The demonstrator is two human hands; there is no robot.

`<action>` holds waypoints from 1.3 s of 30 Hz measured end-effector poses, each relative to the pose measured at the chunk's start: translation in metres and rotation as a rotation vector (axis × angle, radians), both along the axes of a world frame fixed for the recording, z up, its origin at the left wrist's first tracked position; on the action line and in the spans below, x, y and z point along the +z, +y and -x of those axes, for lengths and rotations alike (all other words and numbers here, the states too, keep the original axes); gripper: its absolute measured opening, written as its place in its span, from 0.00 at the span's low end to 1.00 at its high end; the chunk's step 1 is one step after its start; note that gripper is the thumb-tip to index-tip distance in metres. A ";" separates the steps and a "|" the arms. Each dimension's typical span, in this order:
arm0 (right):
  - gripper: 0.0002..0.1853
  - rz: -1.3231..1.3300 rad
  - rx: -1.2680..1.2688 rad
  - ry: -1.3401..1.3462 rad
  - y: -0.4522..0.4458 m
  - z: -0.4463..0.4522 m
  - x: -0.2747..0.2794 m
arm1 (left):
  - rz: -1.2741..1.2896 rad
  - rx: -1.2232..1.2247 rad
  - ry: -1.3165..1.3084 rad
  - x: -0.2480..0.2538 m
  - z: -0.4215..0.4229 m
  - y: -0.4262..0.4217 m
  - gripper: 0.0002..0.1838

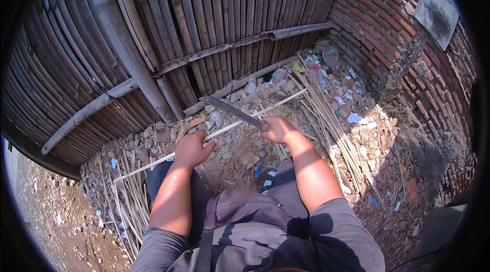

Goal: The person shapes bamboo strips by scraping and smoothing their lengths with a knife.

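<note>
My left hand point(191, 150) is closed around a long, thin bamboo strip point(279, 103), which slants from low on the left to the upper right in front of my knees. My right hand point(278, 130) grips a machete by its handle, mostly hidden in the fingers. The dark machete blade point(230, 109) points up and to the left, crossing the strip just beyond my right hand. Whether its edge touches the strip I cannot tell.
Split bamboo strips lie in a pile on the right point(341, 142) and another pile on the left point(130, 203). Rubble and litter point(334, 85) cover the ground. A bamboo fence point(219, 22) stands ahead, meeting a brick wall point(380, 27) on the right.
</note>
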State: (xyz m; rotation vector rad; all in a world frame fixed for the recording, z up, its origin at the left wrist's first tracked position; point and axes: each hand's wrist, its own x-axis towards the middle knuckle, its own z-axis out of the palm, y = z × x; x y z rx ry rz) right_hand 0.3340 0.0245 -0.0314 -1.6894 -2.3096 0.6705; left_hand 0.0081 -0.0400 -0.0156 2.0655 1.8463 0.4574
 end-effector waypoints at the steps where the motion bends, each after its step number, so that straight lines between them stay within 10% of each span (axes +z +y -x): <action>1: 0.32 0.006 -0.009 0.010 0.002 -0.001 -0.002 | 0.006 -0.004 0.001 0.000 0.000 0.000 0.30; 39: 0.31 0.017 -0.088 0.033 0.005 -0.011 0.000 | 0.102 -0.027 -0.033 -0.001 0.002 0.001 0.31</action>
